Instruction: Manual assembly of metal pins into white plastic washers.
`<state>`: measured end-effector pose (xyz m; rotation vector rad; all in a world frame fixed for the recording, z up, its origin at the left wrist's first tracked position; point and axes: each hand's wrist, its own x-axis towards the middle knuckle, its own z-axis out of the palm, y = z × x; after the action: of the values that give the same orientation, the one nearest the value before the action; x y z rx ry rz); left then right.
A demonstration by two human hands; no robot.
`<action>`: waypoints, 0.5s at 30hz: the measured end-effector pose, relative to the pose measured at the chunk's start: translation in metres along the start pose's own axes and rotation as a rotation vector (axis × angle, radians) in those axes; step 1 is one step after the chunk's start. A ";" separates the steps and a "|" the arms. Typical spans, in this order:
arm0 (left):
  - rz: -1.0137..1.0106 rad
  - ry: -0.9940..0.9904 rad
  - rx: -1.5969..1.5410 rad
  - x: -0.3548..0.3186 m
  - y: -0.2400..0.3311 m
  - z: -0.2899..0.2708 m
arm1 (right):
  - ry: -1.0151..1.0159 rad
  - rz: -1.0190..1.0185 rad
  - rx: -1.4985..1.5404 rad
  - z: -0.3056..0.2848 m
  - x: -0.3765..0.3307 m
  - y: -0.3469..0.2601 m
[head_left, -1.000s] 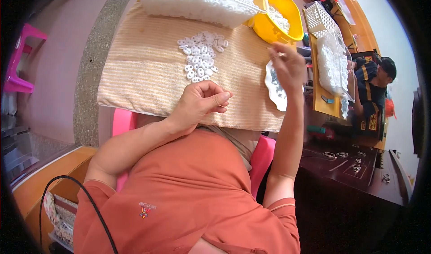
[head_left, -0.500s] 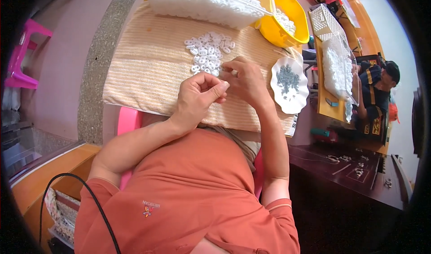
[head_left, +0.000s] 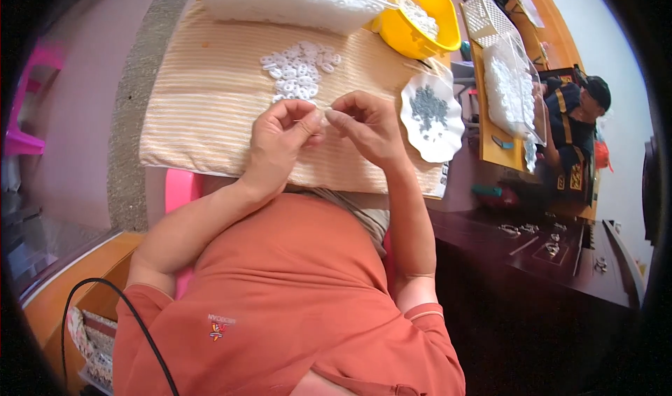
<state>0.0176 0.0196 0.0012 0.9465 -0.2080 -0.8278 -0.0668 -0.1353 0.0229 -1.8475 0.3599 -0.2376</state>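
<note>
Above the near part of a striped cloth (head_left: 203, 109), both hands meet at the fingertips. My left hand (head_left: 283, 137) is closed in a pinch, thumb against the bent fingers. Pinched as well, my right hand (head_left: 371, 126) has its thumb and forefinger close to the left thumb tip. Whatever lies between the fingertips is too small and hidden to name. Just beyond them is a loose pile of small white oval plastic pieces with holes (head_left: 301, 68). Right of my right hand lies a white wavy-edged plate (head_left: 452, 105), bearing small grey pieces (head_left: 428, 107) and several white ones.
A clear bin (head_left: 280, 19) full of white pieces stands at the far edge, beside a yellow bucket (head_left: 423, 48) with more. On the right, a co-worker (head_left: 577, 130) sits by another clear bin (head_left: 509, 91). A pink stool (head_left: 28, 109) stands at left.
My right hand has come from beside the white pile to my left hand, and their fingertips now meet. The whole view has shifted, so the table appears further left and higher.
</note>
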 end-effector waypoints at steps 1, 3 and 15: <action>-0.008 -0.009 -0.008 -0.001 0.000 0.001 | 0.008 0.007 0.055 0.003 -0.004 -0.003; -0.072 -0.052 -0.005 -0.003 0.003 0.004 | 0.019 0.036 0.102 0.007 -0.013 -0.011; -0.139 -0.168 0.005 -0.007 0.000 0.002 | 0.184 -0.125 -0.122 -0.012 -0.056 -0.016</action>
<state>0.0119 0.0232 0.0041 0.9040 -0.2922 -1.0368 -0.1209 -0.1211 0.0433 -1.9761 0.3936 -0.4829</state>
